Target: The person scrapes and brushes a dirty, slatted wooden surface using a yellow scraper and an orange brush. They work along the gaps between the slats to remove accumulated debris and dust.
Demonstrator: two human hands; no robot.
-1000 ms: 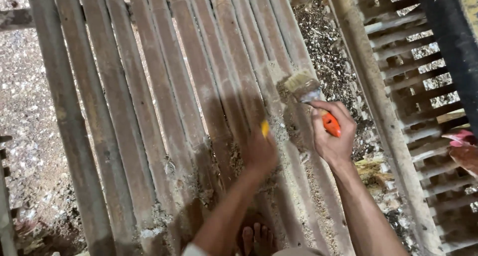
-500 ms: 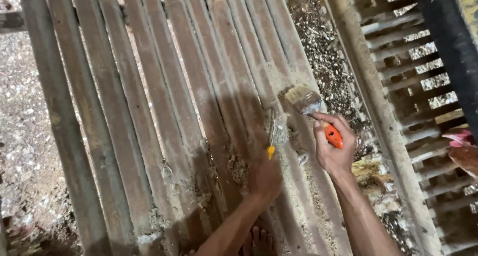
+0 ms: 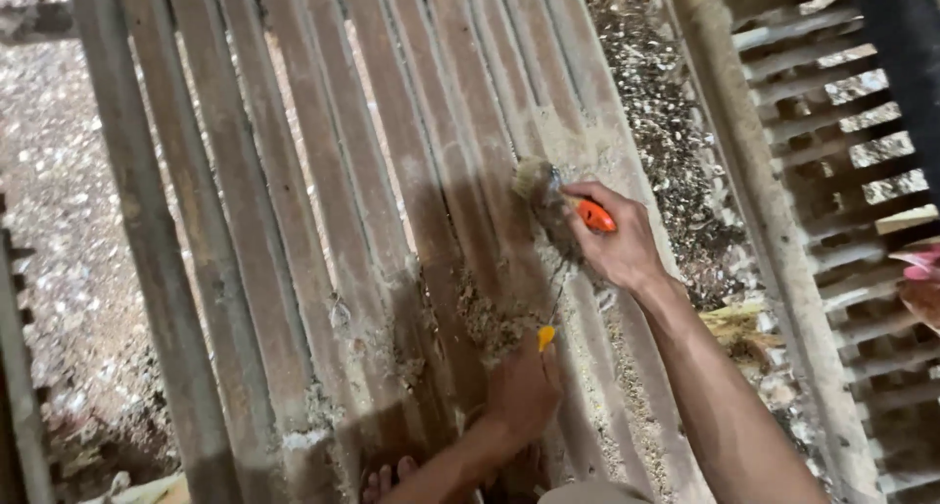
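While the right hand [image 3: 619,249] grips a brush [image 3: 548,195], the left hand [image 3: 524,386] holds perhaps a scraper [image 3: 546,336].

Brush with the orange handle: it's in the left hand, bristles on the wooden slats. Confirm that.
Not quite. The head view shows the brush in the right hand, not the left. Its bristles do rest on the wooden slats. The left hand holds a thin tool with a yellow handle.

Wooden slat floor [image 3: 294,269] — dusty debris [image 3: 490,323] on it.
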